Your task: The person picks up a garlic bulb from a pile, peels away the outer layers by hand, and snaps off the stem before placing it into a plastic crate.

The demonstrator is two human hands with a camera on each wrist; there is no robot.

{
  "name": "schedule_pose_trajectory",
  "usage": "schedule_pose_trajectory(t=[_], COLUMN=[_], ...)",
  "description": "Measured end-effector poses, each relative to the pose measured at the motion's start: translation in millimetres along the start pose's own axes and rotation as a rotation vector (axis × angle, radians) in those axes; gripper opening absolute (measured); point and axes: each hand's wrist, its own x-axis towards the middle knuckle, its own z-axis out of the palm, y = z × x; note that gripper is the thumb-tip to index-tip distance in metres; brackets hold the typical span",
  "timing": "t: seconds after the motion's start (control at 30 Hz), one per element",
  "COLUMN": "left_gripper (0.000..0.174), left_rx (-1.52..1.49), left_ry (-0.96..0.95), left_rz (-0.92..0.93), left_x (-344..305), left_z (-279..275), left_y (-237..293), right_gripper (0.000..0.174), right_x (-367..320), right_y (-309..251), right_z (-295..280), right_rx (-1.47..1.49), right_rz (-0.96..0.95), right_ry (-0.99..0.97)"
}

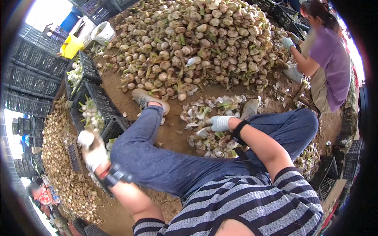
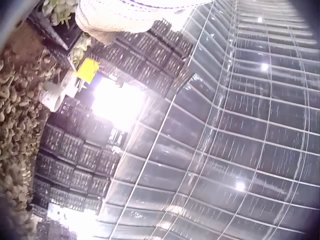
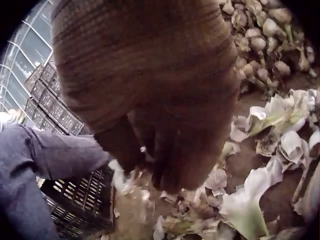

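Observation:
At the left of the head view, the gloved left hand (image 1: 93, 153) is blurred beside the crates, a pale round thing (image 1: 85, 139) at its fingertips; whether the fingers grip it cannot be told. Only part of that glove (image 2: 117, 20) shows at the top of the left wrist view. The gloved right hand (image 1: 219, 123) points its fingers down over garlic peelings (image 1: 214, 145) between the legs. Dark in the right wrist view, the right hand (image 3: 155, 100) has its fingers bent downward, a small white speck between thumb and fingers; anything held is hidden.
A large garlic heap (image 1: 197, 43) rises in front of the shoes. Black crates (image 1: 100, 94) with trimmed bulbs stand left of the leg. Beyond them are a yellow container (image 1: 72, 46) and a white bucket (image 1: 103, 33). Another person (image 1: 332, 59) sits at the right.

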Motion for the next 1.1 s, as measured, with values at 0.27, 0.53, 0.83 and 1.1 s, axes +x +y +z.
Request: schedule_pose_trajectory(t=[0.27, 0.53, 0.83, 1.1], left_gripper=[0.06, 0.031, 0.029, 0.025], left_rx=[-0.216, 0.391, 0.551, 0.544], left_ry=[-0.454, -0.27, -0.189, -0.247], left_rz=[-0.389, -0.624, -0.534, -0.622], left_x=[-58.0, -94.3, -81.9, -94.4], left_z=[69.3, 114.9, 80.4, 80.8], left_y=[-51.2, -249.3, -256.8, -267.7], right_gripper=[0.045, 0.028, 0.031, 0.024], right_x=[66.4, 64.8, 81.9, 109.7], right_y=[76.0, 87.1, 29.0, 74.0], right_z=[19.1, -81.6, -271.5, -266.8], right_rx=[0.235, -0.164, -0.24, -0.694], right_rz=[0.41, -0.02, -0.241, 0.33], right_ry=[0.522, 0.505, -0.004, 0.859])
